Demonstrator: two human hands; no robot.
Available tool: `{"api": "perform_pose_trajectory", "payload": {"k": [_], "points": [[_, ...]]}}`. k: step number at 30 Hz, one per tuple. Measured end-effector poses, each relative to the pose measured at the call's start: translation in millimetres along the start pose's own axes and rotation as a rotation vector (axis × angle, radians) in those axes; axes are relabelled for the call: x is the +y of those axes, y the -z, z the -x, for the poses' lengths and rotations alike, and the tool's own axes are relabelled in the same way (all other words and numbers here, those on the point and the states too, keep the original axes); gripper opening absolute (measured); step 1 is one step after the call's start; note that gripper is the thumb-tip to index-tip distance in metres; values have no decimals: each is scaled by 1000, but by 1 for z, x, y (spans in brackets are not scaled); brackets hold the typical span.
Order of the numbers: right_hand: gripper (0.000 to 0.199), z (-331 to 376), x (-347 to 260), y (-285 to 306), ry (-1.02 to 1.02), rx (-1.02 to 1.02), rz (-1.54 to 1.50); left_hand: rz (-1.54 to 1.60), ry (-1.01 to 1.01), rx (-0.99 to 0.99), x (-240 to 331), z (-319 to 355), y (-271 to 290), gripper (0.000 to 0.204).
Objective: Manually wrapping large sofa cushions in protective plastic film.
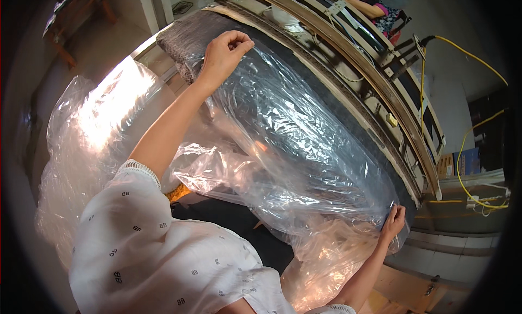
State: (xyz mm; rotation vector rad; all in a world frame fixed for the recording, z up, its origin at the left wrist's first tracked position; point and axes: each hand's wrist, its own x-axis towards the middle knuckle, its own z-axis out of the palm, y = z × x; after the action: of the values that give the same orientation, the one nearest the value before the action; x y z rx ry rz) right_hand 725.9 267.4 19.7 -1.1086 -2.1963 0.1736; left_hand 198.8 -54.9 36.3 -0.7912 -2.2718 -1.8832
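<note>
A wide sheet of clear plastic film point(304, 129) stretches between my two hands over a dark padded table surface point(187, 34). At the far left, my left hand point(223, 55) pinches the film's upper edge between thumb and fingers. My right hand point(393, 222) grips the same sheet by its corner at the near right end of the table. The film lies crinkled and shiny over the dark pad, and its lower part hangs in loose folds toward my lap.
A long wooden rail and metal frame point(348, 58) run along the table's far side. Behind them is another person's arm point(364, 6). More bunched plastic film point(103, 118) rises at my left. A yellow cable point(467, 50) hangs at right, near a blue box point(468, 161).
</note>
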Motion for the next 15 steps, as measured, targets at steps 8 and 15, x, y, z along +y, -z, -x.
{"api": "perform_pose_trajectory", "payload": {"k": [8, 15], "points": [[25, 10, -50, 8, 180, -73, -23, -279, -71, 299, -30, 44, 66, 10], [24, 9, -74, -15, 153, -206, -154, -533, 4, 294, -52, 20, 90, 17]]}}
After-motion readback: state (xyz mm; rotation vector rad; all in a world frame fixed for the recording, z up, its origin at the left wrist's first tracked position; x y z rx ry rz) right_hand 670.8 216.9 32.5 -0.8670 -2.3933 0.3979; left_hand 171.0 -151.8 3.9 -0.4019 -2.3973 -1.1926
